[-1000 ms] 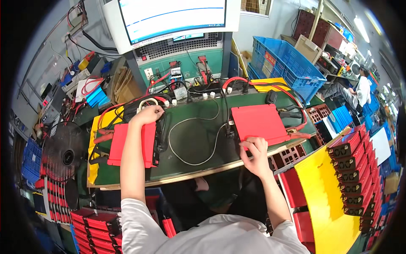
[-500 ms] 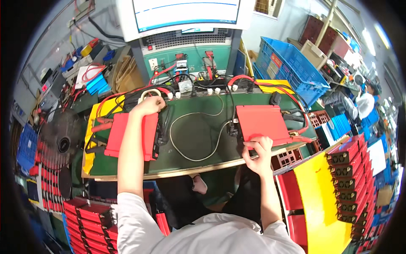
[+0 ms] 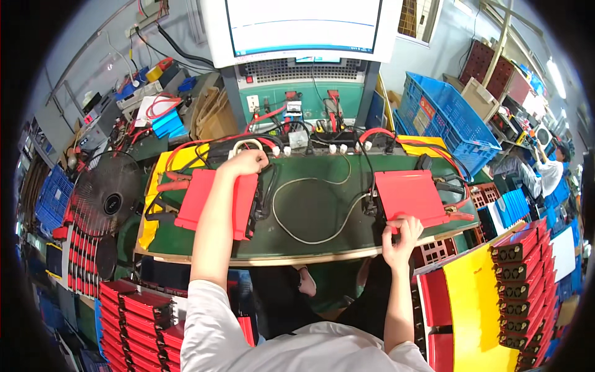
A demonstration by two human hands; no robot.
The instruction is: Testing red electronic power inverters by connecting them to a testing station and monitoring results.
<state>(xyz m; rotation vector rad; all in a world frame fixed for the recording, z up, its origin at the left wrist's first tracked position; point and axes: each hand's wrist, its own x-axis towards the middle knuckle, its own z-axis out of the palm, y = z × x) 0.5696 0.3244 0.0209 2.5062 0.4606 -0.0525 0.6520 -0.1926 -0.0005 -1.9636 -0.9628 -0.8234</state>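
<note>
My left hand (image 3: 248, 163), its fingers curled, is over the far right corner of the left red metal box (image 3: 207, 195). A looped white cable (image 3: 246, 144) lies just beyond it, and what the fingers hold, if anything, is hidden. At the near left corner of the right red metal box (image 3: 409, 191), my right hand (image 3: 403, 239) has its thumb and fingers drawn together in a pinch. Whatever sits between those fingertips is too small to tell. Red clamps (image 3: 175, 185) and black leads attach at the left box's outer end; similar red clamps (image 3: 460, 211) grip the right box's outer end.
A thin pale cord (image 3: 277, 214) loops across the green bench (image 3: 322, 201) between the boxes. Behind stands a monitor (image 3: 304, 28). Stacked red boxes (image 3: 133, 310) are at lower left, more (image 3: 524, 279) at right. A fan (image 3: 111, 201) stands left; a blue crate (image 3: 446, 121) and a seated person (image 3: 548, 177) are right.
The view has swung a little to the left, so everything appears farther right. Both hands stay at nearly the same spots on the two red boxes.
</note>
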